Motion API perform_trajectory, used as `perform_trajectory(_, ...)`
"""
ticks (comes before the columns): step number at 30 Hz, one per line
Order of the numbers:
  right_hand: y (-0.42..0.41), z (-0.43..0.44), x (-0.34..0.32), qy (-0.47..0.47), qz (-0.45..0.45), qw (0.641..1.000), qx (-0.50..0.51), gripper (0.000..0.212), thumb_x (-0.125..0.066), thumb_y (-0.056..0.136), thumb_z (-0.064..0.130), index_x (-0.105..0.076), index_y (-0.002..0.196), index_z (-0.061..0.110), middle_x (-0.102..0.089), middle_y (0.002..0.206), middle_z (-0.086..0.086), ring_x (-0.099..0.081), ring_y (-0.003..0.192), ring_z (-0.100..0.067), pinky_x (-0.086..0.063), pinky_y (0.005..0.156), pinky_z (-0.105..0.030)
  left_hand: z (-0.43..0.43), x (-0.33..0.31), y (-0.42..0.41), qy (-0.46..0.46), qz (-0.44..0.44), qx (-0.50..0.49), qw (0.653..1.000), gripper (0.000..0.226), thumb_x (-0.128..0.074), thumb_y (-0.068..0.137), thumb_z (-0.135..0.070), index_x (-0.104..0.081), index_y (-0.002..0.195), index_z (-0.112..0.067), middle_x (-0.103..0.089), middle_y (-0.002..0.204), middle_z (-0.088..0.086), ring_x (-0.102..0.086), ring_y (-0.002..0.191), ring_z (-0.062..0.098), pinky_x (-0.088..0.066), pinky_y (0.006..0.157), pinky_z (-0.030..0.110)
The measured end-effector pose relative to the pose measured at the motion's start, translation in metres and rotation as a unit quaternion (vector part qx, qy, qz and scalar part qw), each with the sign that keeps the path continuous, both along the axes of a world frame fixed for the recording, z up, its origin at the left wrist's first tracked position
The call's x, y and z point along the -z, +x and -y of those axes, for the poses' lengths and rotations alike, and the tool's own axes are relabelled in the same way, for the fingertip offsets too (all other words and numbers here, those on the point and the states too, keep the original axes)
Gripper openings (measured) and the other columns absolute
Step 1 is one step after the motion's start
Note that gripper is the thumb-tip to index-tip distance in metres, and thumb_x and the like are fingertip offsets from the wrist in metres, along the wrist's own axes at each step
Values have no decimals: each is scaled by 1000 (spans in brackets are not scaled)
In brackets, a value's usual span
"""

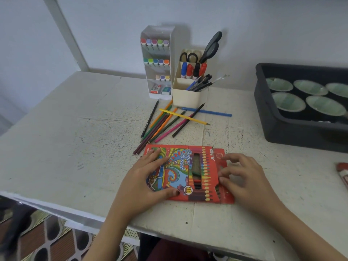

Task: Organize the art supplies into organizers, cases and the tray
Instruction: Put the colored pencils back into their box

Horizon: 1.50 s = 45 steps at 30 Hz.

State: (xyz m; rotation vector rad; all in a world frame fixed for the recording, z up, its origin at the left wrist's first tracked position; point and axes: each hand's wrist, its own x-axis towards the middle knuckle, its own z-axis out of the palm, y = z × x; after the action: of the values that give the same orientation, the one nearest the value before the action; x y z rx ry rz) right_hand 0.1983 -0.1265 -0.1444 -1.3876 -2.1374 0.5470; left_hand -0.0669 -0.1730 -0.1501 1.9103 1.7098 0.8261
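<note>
A red colour pencil case (185, 166) lies flat near the table's front edge, with a few pencils showing through its window. My left hand (148, 178) presses flat on the case's left half, fingers spread. My right hand (243, 178) sits at the case's right end, its fingers bent on the open flap; whether they hold a pencil is hidden. Several loose colour pencils (165, 123) lie scattered behind the case. A white marker organizer (157, 63) and a cream pen holder (188, 95) stand at the back.
A dark grey tray (278, 129) with several green paint cups stands at the right. A red and white object (343, 171) lies at the right edge. The table's front edge runs just below my wrists.
</note>
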Motion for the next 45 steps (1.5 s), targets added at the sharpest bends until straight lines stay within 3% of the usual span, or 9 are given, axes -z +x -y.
perform_trajectory(3,3,-9,-5,-19,-10,1000,-3,10,-58,73,38,-67,75,34,-50,107,27,-40,104,4,-24,92,-30,-1,1,0,-5,-1,-1,1000,81,-66,53,-73,-43,127,-53,-27,143,-31,-13,130,-24,-10,101,-1)
perform_trajectory(8,-13,-54,-15,31,30,998,51,7,-58,88,24,-59,93,30,-55,107,13,-46,110,-10,-29,91,-27,-3,0,0,-12,-1,-2,1000,79,-66,53,-74,-42,126,-55,-27,143,-32,-13,131,-23,-9,100,-1)
perform_trajectory(12,-37,-93,-22,66,90,991,72,27,-53,92,29,-59,118,24,-59,123,7,-46,118,-17,-31,97,-35,-3,-1,1,-10,-2,0,1000,80,-64,52,-77,-42,125,-55,-24,139,-38,-14,131,-22,-12,104,7)
perform_trajectory(15,-54,-112,-20,68,102,990,75,33,-54,92,30,-57,124,23,-63,116,3,-49,114,-22,-30,94,-36,-4,-1,0,-10,2,-5,1000,80,-64,52,-79,-44,126,-54,-25,139,-38,-16,133,-19,-17,107,14)
perform_trajectory(22,-57,-116,-16,91,93,987,95,19,-53,92,19,-69,102,23,-69,95,7,-53,100,-19,-22,83,-30,-4,-2,-1,-19,6,-8,1000,79,-66,52,-76,-43,125,-56,-26,141,-36,-18,135,-15,-14,105,8)
perform_trajectory(28,-14,-74,-17,72,90,989,96,13,-57,91,21,-67,97,27,-59,84,15,-50,87,-10,-24,82,-30,-4,0,-2,-12,10,-7,1000,82,-67,53,-76,-47,128,-50,-29,142,-33,-20,136,-13,-20,109,18)
perform_trajectory(33,27,-30,-5,77,86,989,92,18,-62,88,16,-70,99,28,-61,76,11,-50,75,-12,-27,76,-31,-4,1,-2,-7,15,-6,1000,80,-67,53,-75,-46,127,-52,-29,142,-34,-19,134,-16,-21,107,16)
perform_trajectory(39,72,6,-3,139,127,979,72,32,-44,82,32,-73,91,25,-59,68,10,-55,63,-20,-28,68,-30,-4,3,-1,-3,17,-9,1000,84,-64,52,-79,-45,128,-51,-31,144,-28,-19,135,-14,-19,108,19)
perform_trajectory(45,93,24,-2,159,91,981,57,28,-49,83,31,-74,91,23,-55,70,17,-47,65,-7,-39,67,-38,-3,4,0,-7,11,-4,1000,82,-59,53,-84,-43,128,-54,-28,145,-30,-16,134,-17,-20,109,22)
